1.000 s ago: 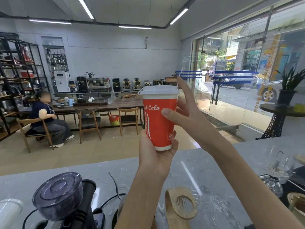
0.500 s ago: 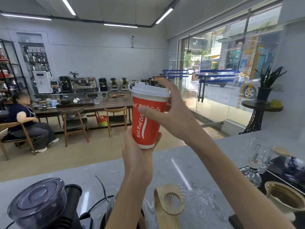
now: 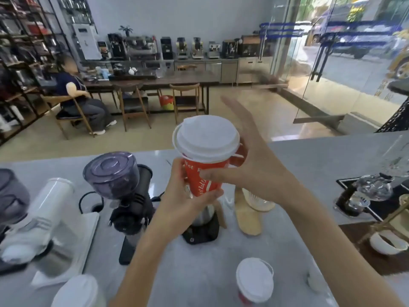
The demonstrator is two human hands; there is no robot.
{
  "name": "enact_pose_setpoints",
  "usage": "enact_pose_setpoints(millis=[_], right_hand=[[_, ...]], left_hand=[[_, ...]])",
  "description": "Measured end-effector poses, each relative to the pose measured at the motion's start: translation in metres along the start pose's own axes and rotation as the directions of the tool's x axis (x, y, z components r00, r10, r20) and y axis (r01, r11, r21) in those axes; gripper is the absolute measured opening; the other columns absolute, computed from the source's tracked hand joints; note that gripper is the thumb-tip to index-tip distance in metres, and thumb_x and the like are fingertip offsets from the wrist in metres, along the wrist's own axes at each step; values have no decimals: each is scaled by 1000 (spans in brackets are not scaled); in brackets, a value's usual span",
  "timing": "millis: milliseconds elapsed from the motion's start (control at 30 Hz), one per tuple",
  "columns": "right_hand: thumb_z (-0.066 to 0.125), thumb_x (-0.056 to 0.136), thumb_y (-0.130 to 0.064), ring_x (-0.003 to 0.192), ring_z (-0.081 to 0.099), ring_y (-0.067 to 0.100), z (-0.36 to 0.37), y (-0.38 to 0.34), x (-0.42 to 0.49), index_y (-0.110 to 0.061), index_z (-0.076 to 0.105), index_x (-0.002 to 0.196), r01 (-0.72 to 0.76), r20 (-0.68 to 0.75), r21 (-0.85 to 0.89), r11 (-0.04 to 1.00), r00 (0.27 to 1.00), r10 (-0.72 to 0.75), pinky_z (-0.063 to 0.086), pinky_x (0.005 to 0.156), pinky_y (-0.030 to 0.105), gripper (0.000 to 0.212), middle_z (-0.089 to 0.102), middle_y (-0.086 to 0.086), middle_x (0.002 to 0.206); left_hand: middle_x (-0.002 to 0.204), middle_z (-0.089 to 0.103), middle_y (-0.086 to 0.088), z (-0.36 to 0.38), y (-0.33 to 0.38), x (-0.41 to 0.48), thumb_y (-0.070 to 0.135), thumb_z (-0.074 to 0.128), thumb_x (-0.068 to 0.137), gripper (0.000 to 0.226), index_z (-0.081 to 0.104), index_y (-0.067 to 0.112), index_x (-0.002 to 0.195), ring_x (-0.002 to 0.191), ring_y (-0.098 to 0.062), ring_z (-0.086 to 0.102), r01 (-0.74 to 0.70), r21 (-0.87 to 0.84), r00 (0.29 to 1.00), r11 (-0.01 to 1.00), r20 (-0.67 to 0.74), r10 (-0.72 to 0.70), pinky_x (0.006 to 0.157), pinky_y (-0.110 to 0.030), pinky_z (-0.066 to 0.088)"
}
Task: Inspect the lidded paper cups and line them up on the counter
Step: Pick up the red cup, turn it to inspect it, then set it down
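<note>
I hold a red paper cup (image 3: 202, 179) with a white lid (image 3: 206, 138) above the grey marble counter (image 3: 309, 160), tilted so its lid faces me. My left hand (image 3: 184, 196) wraps the cup's lower part from below. My right hand (image 3: 250, 165) rests against its right side, thumb on the red wall, the other fingers spread out behind. A second lidded red cup (image 3: 254, 281) stands on the counter near the front. Another white-lidded cup (image 3: 77, 292) shows at the bottom left edge, blurred.
A black coffee grinder (image 3: 124, 191) with a purple hopper stands left of my hands, a white grinder (image 3: 42, 216) further left. A wooden-handled dripper (image 3: 250, 207) lies behind the cup. Glass brewers on a dark tray (image 3: 365, 196) sit at right. A seated person (image 3: 77, 96) is across the room.
The view has dropped from the room toward the counter. The cup has come lower and tipped so its lid faces me; my right fingers have spread open beside it.
</note>
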State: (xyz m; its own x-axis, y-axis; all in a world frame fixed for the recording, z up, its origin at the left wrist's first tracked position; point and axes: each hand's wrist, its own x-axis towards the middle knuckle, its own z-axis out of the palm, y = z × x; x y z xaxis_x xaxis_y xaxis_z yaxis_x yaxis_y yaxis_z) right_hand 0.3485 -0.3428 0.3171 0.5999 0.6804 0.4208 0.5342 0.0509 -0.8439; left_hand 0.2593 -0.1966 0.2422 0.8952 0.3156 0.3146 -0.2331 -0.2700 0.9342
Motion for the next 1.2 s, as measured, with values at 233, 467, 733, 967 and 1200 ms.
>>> enact_pose_setpoints(millis=[233,467,733,967,1200], right_hand=[[97,53,-14,120,54,-6,95,75,-79,-45,29,148,-222,16,139,965,975,222,45,88,6,121,53,-16,135],[98,48,-28,128,46,-3,174,135,-171,-42,33,142,-598,130,151,787,801,584,40,111,33,115,47,-29,136],[86,68,5,119,53,-4,219,163,-185,-37,47,123,-599,4,40,800,801,599,43,101,18,80,54,-15,129],[87,70,-5,119,47,-16,232,181,-163,-40,40,132,-616,36,13,788,788,615,40,93,4,84,49,-36,129],[85,73,-1,125,48,1,245,190,-160,-18,38,141,-652,53,36,757,758,650,39,109,25,85,48,-1,139]], left_hand=[[124,64,30,-14,-70,-92,6,83,71,82,48,49,132,115,6,61,134,45,986,990,-109,-128,88,-19,55],[107,76,11,-7,-167,-194,5,84,72,50,67,34,109,104,-14,71,496,80,864,865,-142,-482,85,-32,60],[95,67,40,-19,-210,-214,14,71,70,53,58,57,98,94,24,59,623,54,782,780,-86,-618,75,-2,47],[110,70,33,-41,-233,-187,31,67,78,41,65,57,111,102,12,64,556,13,828,831,-92,-553,83,-16,54],[114,60,17,-47,-261,-195,28,66,71,58,47,32,125,101,17,60,659,56,752,750,-30,-659,91,-25,51]])
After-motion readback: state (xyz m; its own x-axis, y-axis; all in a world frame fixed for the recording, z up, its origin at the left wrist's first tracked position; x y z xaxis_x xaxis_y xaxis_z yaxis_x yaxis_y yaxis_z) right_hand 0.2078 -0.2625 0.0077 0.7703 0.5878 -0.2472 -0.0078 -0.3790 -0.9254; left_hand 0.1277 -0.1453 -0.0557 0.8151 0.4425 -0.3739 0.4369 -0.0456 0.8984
